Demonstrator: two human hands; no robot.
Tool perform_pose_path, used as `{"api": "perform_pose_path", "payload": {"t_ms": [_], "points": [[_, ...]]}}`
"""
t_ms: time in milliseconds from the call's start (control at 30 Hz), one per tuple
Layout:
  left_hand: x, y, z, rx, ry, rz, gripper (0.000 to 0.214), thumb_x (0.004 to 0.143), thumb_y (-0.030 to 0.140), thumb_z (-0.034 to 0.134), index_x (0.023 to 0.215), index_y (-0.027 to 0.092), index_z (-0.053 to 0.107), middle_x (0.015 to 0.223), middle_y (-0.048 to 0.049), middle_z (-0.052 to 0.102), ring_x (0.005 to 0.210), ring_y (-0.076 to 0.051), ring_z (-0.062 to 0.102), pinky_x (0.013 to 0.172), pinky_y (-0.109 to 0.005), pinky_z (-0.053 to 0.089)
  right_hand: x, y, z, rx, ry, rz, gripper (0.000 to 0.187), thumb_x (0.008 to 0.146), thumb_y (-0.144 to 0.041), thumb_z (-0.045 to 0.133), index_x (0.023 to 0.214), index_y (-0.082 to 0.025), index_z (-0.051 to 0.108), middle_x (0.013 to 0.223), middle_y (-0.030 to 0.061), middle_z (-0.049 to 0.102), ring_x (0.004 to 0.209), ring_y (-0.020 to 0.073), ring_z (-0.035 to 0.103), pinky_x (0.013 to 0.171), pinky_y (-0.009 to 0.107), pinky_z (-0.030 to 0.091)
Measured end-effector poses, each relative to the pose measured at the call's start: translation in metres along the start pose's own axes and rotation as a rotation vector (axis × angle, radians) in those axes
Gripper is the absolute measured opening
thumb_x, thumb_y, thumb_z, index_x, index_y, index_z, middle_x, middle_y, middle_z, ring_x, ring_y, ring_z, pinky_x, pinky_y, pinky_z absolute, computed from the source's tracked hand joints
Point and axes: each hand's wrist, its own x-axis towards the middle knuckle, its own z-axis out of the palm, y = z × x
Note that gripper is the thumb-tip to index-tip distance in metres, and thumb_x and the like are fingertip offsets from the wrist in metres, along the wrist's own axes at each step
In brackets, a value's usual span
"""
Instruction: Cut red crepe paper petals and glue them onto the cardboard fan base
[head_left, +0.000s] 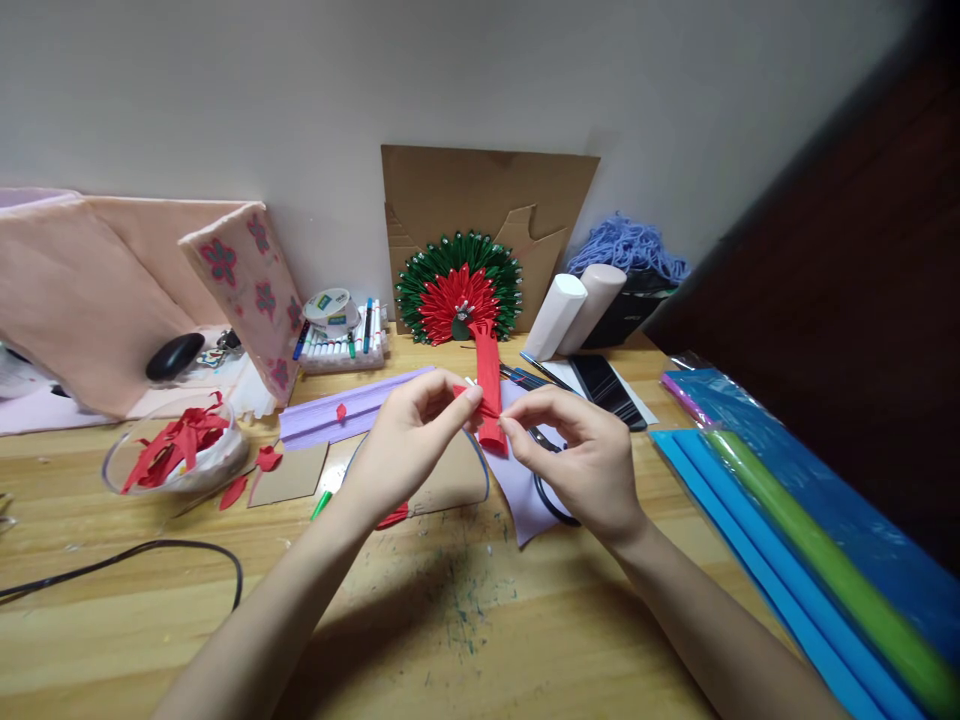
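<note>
Both my hands are raised over the middle of the wooden desk [480,620]. My left hand [409,440] pinches a small red paper piece [480,402] between thumb and fingers. From the other side, my right hand [585,455] pinches the same piece with its fingertips. Behind them a folded red crepe strip [488,375] lies on lilac paper [525,490]. Black scissors [551,490] lie partly hidden under my right hand. A round cardboard disc [450,485] lies beneath my left hand.
A glass bowl [127,480] of red paper scraps stands at left. A green and red paper fan [459,290] leans on cardboard [487,190] at the back. Markers [341,345], tape, white tubes [555,315] and a phone [604,388] lie behind. Blue and green paper rolls [787,540] lie at right. A black cable [150,550] runs at left.
</note>
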Motion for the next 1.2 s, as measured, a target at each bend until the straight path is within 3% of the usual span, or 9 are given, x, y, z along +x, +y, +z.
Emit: {"api": "perform_pose_path", "payload": {"t_ms": [267, 500, 633, 800, 867, 1033, 1200], "points": [[0.0, 0.0, 0.003, -0.061, -0.075, -0.067, 0.015, 0.083, 0.029, 0.059, 0.078, 0.015, 0.06, 0.071, 0.0012, 0.062, 0.067, -0.009, 0.059, 0.063, -0.019, 0.044, -0.001, -0.001, 0.001, -0.018, 0.036, -0.034, 0.006, 0.078, -0.012, 0.062, 0.081, -0.018, 0.062, 0.075, -0.0002, 0.062, 0.068, 0.0114, 0.059, 0.065, 0.025, 0.051], [0.0, -0.001, 0.01, -0.1, -0.054, -0.114, 0.014, 0.078, 0.028, 0.064, 0.076, 0.014, 0.061, 0.071, 0.0002, 0.065, 0.066, -0.011, 0.06, 0.065, -0.022, 0.046, 0.0, -0.001, 0.001, -0.103, 0.037, -0.108, 0.007, 0.077, -0.01, 0.062, 0.079, -0.017, 0.062, 0.072, -0.0003, 0.062, 0.065, 0.0111, 0.059, 0.063, 0.024, 0.049], [0.001, -0.003, 0.004, -0.026, -0.064, -0.093, 0.016, 0.079, 0.03, 0.062, 0.079, 0.014, 0.061, 0.075, -0.0014, 0.066, 0.069, -0.012, 0.06, 0.066, -0.023, 0.046, 0.0, -0.003, 0.002, -0.136, 0.026, -0.151, 0.007, 0.078, -0.01, 0.062, 0.08, -0.017, 0.063, 0.072, -0.0005, 0.064, 0.065, 0.0109, 0.059, 0.063, 0.023, 0.048], [-0.003, -0.005, -0.019, 0.094, -0.033, -0.106, 0.02, 0.078, 0.034, 0.063, 0.077, 0.014, 0.061, 0.073, -0.0014, 0.064, 0.07, -0.013, 0.059, 0.068, -0.024, 0.046, 0.0, 0.0, 0.002, -0.147, -0.033, -0.112, 0.005, 0.08, -0.014, 0.062, 0.084, -0.017, 0.064, 0.076, 0.0005, 0.065, 0.069, 0.0117, 0.061, 0.068, 0.024, 0.049], [-0.012, -0.009, -0.034, 0.116, 0.023, -0.142, 0.021, 0.076, 0.035, 0.064, 0.077, 0.015, 0.061, 0.072, -0.0009, 0.064, 0.07, -0.013, 0.059, 0.069, -0.025, 0.046, 0.0, 0.004, 0.004, -0.155, -0.137, -0.054, 0.005, 0.081, -0.015, 0.06, 0.084, -0.017, 0.064, 0.078, 0.0005, 0.065, 0.07, 0.0117, 0.061, 0.068, 0.024, 0.048], [-0.058, -0.03, -0.073, 0.191, 0.191, -0.288, 0.024, 0.072, 0.039, 0.067, 0.072, 0.015, 0.063, 0.069, -0.0024, 0.064, 0.068, -0.015, 0.06, 0.068, -0.027, 0.047, -0.008, 0.019, 0.024, -0.237, -0.525, 0.073, 0.008, 0.081, -0.014, 0.056, 0.08, -0.016, 0.064, 0.077, 0.0028, 0.067, 0.069, 0.0137, 0.062, 0.063, 0.025, 0.047], [-0.111, -0.047, -0.107, 0.221, 0.39, -0.354, 0.027, 0.068, 0.041, 0.07, 0.073, 0.015, 0.065, 0.07, -0.0046, 0.066, 0.068, -0.017, 0.06, 0.066, -0.028, 0.047, -0.02, 0.028, 0.052, -0.262, -0.649, 0.11, 0.014, 0.083, -0.019, 0.051, 0.08, -0.016, 0.064, 0.079, 0.0053, 0.068, 0.068, 0.0159, 0.062, 0.064, 0.029, 0.047]]}}
